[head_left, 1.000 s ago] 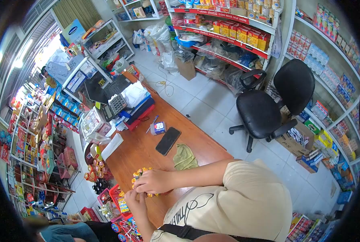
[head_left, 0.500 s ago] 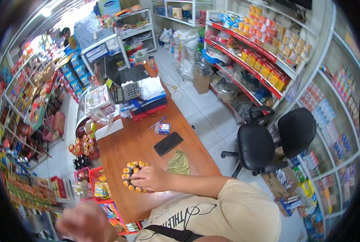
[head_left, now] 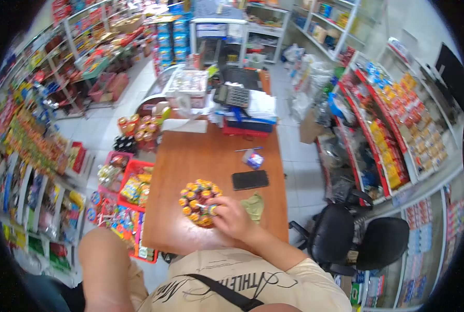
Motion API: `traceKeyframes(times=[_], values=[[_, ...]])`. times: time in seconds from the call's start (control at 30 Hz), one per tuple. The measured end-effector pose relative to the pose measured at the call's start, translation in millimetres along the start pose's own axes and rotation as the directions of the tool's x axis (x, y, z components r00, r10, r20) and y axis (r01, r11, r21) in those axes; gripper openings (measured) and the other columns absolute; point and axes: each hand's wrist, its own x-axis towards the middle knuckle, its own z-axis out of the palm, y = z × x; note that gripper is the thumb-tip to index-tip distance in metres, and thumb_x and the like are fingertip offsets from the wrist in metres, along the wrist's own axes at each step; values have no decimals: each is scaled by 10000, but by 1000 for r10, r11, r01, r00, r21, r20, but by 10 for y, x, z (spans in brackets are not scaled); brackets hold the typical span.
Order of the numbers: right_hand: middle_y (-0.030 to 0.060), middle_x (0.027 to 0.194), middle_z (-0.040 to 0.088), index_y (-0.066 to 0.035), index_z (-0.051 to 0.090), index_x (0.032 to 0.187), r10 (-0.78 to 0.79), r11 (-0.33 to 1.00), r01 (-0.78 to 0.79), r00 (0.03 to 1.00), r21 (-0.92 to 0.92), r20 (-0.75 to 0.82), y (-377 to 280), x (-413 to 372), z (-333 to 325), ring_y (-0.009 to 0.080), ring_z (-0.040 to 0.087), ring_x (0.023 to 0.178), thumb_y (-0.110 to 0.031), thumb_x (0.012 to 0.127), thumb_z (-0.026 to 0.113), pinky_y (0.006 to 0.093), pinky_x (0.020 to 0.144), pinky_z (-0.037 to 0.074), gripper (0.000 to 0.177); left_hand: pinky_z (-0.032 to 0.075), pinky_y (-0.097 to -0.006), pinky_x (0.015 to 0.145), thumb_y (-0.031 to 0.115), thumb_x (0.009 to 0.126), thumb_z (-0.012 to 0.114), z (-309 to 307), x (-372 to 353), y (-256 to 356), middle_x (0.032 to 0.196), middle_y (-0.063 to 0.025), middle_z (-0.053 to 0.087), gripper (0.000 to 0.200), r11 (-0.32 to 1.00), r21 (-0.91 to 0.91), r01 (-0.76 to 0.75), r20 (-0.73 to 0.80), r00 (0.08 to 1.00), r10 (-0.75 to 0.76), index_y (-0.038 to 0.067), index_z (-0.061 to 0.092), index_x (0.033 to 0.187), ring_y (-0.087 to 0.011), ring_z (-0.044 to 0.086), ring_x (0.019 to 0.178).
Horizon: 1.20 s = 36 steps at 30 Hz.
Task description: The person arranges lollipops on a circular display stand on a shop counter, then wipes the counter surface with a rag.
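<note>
My right hand (head_left: 231,217) is at the right side of a round cluster of orange-and-yellow wrapped candies (head_left: 192,196) on the wooden desk (head_left: 174,156). Its thumb and fingers pinch a small wrapped lollipop (head_left: 211,209), whose white stick points left over the cluster. Just right of this hand lies a crumpled green cloth-like piece (head_left: 253,207). A black phone (head_left: 250,180) rests beyond it. At the lower left only a bent bare arm (head_left: 104,260) shows, and my left hand is out of view.
A small blue-and-white box (head_left: 253,159) and a pen (head_left: 248,150) lie behind the phone. Farther back are a calculator (head_left: 234,96) and stacked papers (head_left: 260,106). Red trays of sweets (head_left: 133,183) stand left of the desk, black chairs (head_left: 331,234) to the right.
The view has swung, so the desk appears straighter. My right hand has drawn back to the cluster's right side, showing more candies, and now holds a lollipop. My left hand has left the view.
</note>
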Motion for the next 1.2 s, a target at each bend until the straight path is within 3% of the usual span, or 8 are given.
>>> traceKeyframes(times=[0.03, 0.07, 0.17, 0.33, 0.47, 0.67, 0.87, 1.2], values=[[135, 1089, 593, -66, 509, 967, 3, 1000, -3, 1000, 30, -4, 13, 8, 12, 323, 587, 972, 7, 693, 691, 415, 815, 487, 337, 367, -444, 978, 196, 951, 487, -46, 27, 124, 1252, -96, 550, 312, 985, 43, -168, -57, 984, 170, 24, 539, 1206, -264, 466, 1194], [140, 1087, 595, -67, 509, 966, 16, 998, -16, 1000, 64, -14, 10, 19, 18, 321, 585, 980, 17, 686, 693, 409, 818, 485, 345, 329, -452, 1035, 202, 960, 486, -56, -56, 389, 1356, -62, 491, 336, 911, -396, 117, 57, 993, -103, 52, 503, 1259, -247, 415, 1253], [167, 1083, 598, -70, 498, 979, 1, 993, 2, 1000, 122, -25, -11, 114, 8, 317, 583, 987, 36, 664, 707, 393, 824, 482, 392, 392, -353, 819, 221, 903, 582, -508, -710, 1023, 1000, -55, 535, 408, 937, 128, -324, 69, 946, 317, 52, 503, 1265, -177, 481, 1005], [154, 1070, 560, -57, 450, 1070, 238, 917, -149, 949, 371, -208, 178, 7, -11, 282, 603, 942, 83, 767, 632, 370, 783, 507, 381, 483, -413, 789, 253, 897, 464, -785, -1636, 1022, 1107, -113, 604, 262, 929, 241, 281, 652, 662, -369, 90, 627, 1021, -257, 583, 1012], [134, 1036, 532, -52, 414, 1144, 662, 592, -286, 706, 754, -252, 385, -11, -331, 254, 619, 903, 40, 865, 527, 323, 751, 532, 315, 445, -430, 832, 179, 781, 628, -1545, -2178, 1342, 992, -109, 608, 209, 286, 858, 427, 200, 236, -951, 92, 631, 970, -303, 555, 1001], [120, 1008, 532, -58, 375, 1195, 817, 478, -357, 517, 803, -256, 885, -129, -591, 225, 603, 859, -24, 908, 488, 335, 715, 538, 311, 461, -429, 864, 192, 813, 608, -2551, -3045, 2529, 996, -181, 637, 249, -599, 771, 216, -532, -299, -792, 31, 644, 999, -346, 592, 974], [126, 1003, 543, -48, 398, 1175, 807, 473, -365, 544, 802, -229, 942, -42, -498, 200, 589, 827, -25, 908, 500, 299, 704, 535, 286, 481, -452, 843, 175, 793, 588, -3624, -3560, 3248, 1011, -228, 640, 307, -928, 372, -13, -905, -227, -360, 9, 640, 1047, -382, 606, 959], [155, 914, 567, -71, 401, 1183, 863, 499, -573, 401, 651, -308, 875, 119, -520, 160, 603, 727, -63, 941, 458, 198, 539, 514, 248, 463, -456, 888, 96, 838, 478, -4502, -3847, 3033, 1119, -190, 589, 277, -876, 397, -274, -918, -145, -370, 32, 602, 1077, -358, 568, 1044]])
